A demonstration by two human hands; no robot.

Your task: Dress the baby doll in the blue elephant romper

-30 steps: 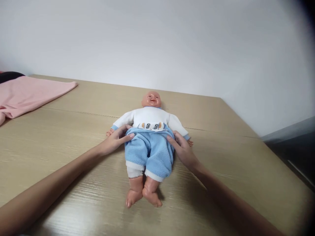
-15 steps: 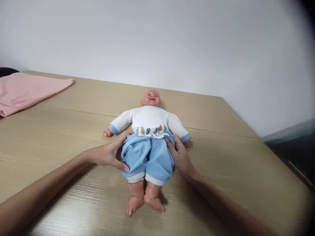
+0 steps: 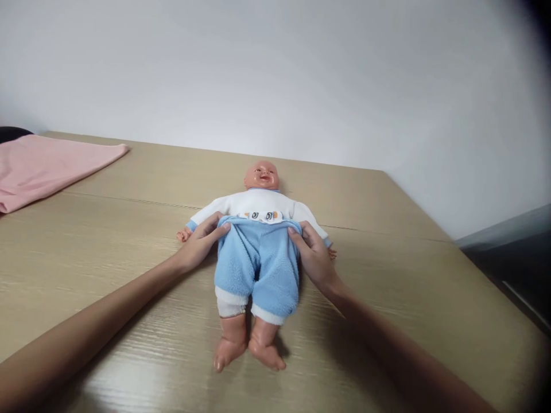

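Observation:
A baby doll (image 3: 262, 175) lies on its back on the table, its head at the far side and its bare feet towards me. It wears a white top (image 3: 258, 202) with blue cuffs and a printed pair of eyes, plus light blue pants (image 3: 258, 258) with white leg cuffs. At the waistband's left end, my left hand (image 3: 202, 241) pinches the cloth between thumb and fingers. My right hand (image 3: 313, 249) grips the opposite end of the waistband. Between them the waistband is stretched and covers the top's lower edge.
Pink cloth (image 3: 47, 166) lies at the table's far left, with a dark object (image 3: 12, 133) behind it. A seam crosses the wooden table (image 3: 146, 338). The white wall (image 3: 258, 74) rises behind, and a dark area (image 3: 512, 269) lies past the right edge.
My left hand has moved up from the pant leg to the waistband. The waistband is pulled higher and straighter over the top, and the pants look smoother.

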